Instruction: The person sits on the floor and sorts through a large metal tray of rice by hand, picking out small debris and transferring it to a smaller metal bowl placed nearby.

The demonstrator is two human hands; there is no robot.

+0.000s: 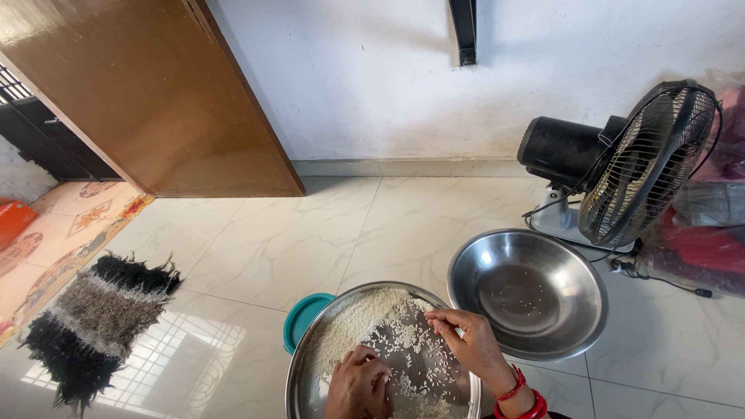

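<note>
Loose white rice point(365, 318) lay heaped on my round steel plate point(310, 388). My left fingers point(372, 371) curled over scattered grains; my right fingers point(444, 320) spread flat, holding nothing.

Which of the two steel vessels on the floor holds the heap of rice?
The flat steel plate under both hands, beside the teal lid. The deeper steel bowl nearer the fan has only a few stray grains.

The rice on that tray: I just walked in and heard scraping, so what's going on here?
A person is working through white rice spread on a round steel tray on the tiled floor. The left hand rests curled on the grains, and the right hand touches the scattered ones with its fingertips. A steel bowl beside the tray holds only a few grains.
</note>
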